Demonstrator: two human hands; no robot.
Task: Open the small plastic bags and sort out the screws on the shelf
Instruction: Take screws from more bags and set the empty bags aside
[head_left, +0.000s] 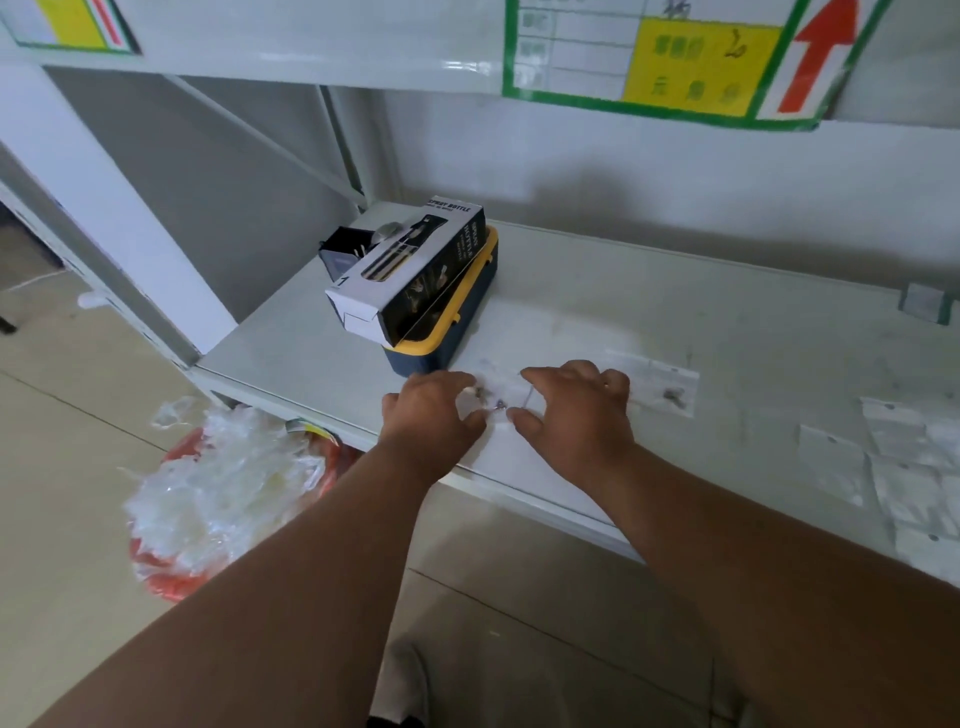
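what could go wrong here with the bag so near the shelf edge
The bag is pinched between the left hand and right hand close to the shelf front edge, so loose screws could roll off onto the floor. They may also mix with the bagged screw nearby.

Small clear plastic bag (511, 402) lay flat near shelf (675, 322) front edge, a few dark screws (491, 400) visible inside or on it; cannot tell which. Second clear bag (660, 387) lay flat just to its right, holding a dark screw. Several more clear bags (893, 467) lay scattered at far right.
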